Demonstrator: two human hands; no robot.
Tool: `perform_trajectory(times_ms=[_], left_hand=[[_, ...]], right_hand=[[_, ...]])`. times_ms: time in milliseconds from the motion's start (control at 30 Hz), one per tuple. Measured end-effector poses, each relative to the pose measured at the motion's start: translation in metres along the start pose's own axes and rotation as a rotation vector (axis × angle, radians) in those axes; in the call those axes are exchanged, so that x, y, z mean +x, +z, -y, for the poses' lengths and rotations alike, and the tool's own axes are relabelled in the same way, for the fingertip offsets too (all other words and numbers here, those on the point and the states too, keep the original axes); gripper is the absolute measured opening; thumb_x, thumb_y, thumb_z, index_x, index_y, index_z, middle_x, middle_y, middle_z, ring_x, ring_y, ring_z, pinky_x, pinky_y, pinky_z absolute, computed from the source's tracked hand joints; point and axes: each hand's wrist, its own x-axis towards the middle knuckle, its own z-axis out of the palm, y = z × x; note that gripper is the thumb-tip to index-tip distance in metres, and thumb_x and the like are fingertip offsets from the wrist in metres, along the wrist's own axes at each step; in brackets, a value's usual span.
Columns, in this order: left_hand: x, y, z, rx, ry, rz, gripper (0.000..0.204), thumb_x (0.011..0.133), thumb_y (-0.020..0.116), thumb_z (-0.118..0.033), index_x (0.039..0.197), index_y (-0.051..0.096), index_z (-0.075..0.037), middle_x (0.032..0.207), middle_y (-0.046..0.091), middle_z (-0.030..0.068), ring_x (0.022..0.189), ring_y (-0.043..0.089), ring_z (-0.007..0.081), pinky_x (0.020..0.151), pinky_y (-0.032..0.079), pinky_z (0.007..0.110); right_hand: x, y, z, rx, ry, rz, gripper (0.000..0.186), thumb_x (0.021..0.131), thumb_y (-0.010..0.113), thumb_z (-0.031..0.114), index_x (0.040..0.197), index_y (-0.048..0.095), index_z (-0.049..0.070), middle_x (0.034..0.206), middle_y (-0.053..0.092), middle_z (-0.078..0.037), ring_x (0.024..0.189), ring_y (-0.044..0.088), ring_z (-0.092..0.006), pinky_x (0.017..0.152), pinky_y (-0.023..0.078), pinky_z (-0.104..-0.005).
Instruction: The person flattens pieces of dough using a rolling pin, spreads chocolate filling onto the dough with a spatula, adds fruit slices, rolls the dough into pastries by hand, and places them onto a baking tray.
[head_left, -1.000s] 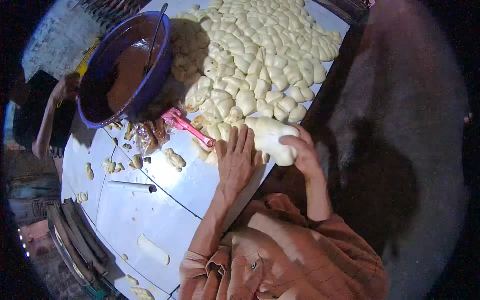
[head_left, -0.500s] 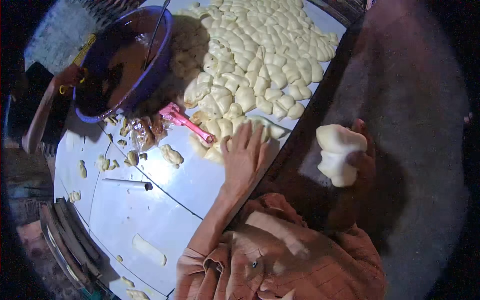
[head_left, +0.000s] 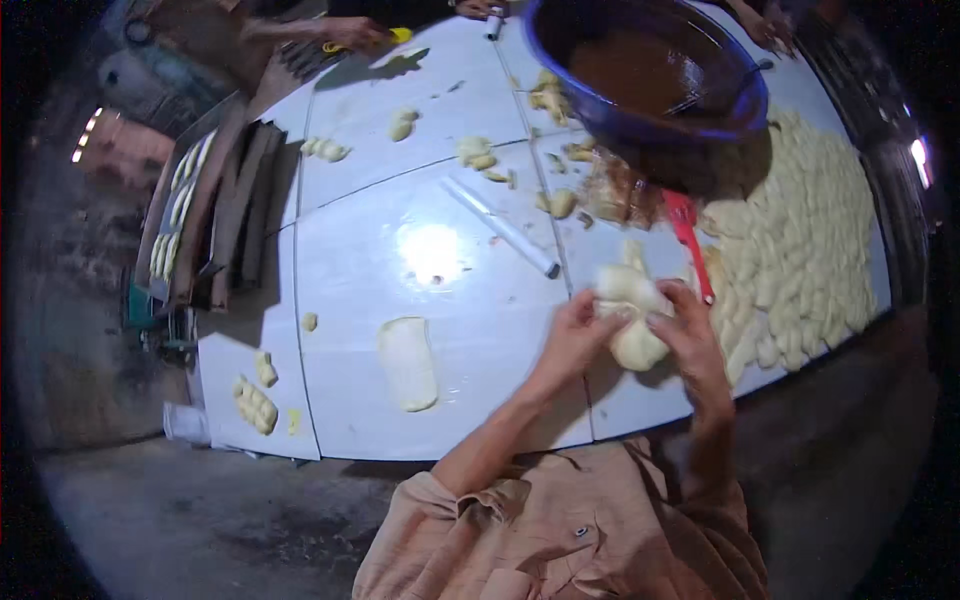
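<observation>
Clamping a dough lump between left hand and right hand, right of centre; judging by one pale flat strip left of centre and massed dough pieces far right, apparently far from done.

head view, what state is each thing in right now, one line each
left hand, closed on held dough
right hand, closed on held dough
held dough, gripped by both hands, top blurred
purple-blue basin, uncovered, brown contents inside
red tool, lying beside dough pieces
dough pieces, crowded together
white tube, lying flat
dough strip, flattened
</observation>
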Motion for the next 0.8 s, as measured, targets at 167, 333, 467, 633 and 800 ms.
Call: perform_trajectory(times_ms=[167, 333, 467, 633, 800], left_hand=[[-0.023, -0.136, -0.095, 0.159, 0.203, -0.308, 0.033, 0.095, 0.071, -0.010, 0.126, 0.063, -0.002, 0.108, 0.071, 0.0063, 0.095, 0.070, 0.0140, 0.079, 0.061, 0.031], [-0.039, -0.260, -0.163, 0.344, 0.314, -0.490, 0.045, 0.094, 0.076, -0.023, 0.132, 0.060, -0.005, 0.101, 0.073, 0.0059, 0.088, 0.069, 0.0099, 0.066, 0.055, 0.025], [-0.045, -0.362, -0.145, 1.146, -0.058, -0.888, 0.106, 0.081, 0.082, -0.051, 0.155, 0.030, 0.005, 0.150, 0.048, 0.0266, 0.132, 0.056, 0.0356, 0.106, 0.047, 0.040], [-0.048, -0.349, -0.095, 1.027, 0.169, -0.856, 0.081, 0.089, 0.077, -0.037, 0.152, 0.042, -0.001, 0.153, 0.045, 0.0252, 0.143, 0.043, 0.0374, 0.115, 0.037, 0.040], [-0.055, -0.259, -0.087, 0.878, 0.385, -0.690, 0.053, 0.097, 0.068, -0.020, 0.145, 0.052, -0.002, 0.143, 0.056, 0.0165, 0.125, 0.055, 0.0244, 0.098, 0.046, 0.038]], right_hand=[[0.109, 0.137, 0.021, 0.146, -0.086, 0.270, 0.048, 0.091, 0.072, 0.014, 0.134, 0.055, 0.000, 0.125, 0.063, -0.010, 0.117, 0.058, -0.0172, 0.101, 0.049, -0.0332], [0.185, 0.272, 0.050, 0.149, -0.113, 0.435, 0.068, 0.091, 0.072, 0.024, 0.148, 0.041, 0.005, 0.119, 0.066, -0.021, 0.098, 0.068, -0.0243, 0.077, 0.057, -0.0333], [0.227, 0.327, -0.028, -0.686, -0.296, 0.138, 0.070, 0.088, 0.069, 0.028, 0.150, 0.043, 0.010, 0.127, 0.062, -0.022, 0.100, 0.066, -0.0302, 0.087, 0.055, -0.0403], [0.171, 0.260, -0.019, -0.357, -0.300, 0.133, 0.039, 0.091, 0.070, 0.018, 0.127, 0.065, 0.003, 0.113, 0.069, -0.015, 0.091, 0.068, -0.0253, 0.082, 0.054, -0.0375], [0.075, 0.142, -0.028, -0.396, -0.301, -0.049, 0.022, 0.092, 0.073, 0.011, 0.112, 0.071, 0.000, 0.103, 0.072, -0.013, 0.081, 0.070, -0.0195, 0.072, 0.056, -0.0312]])
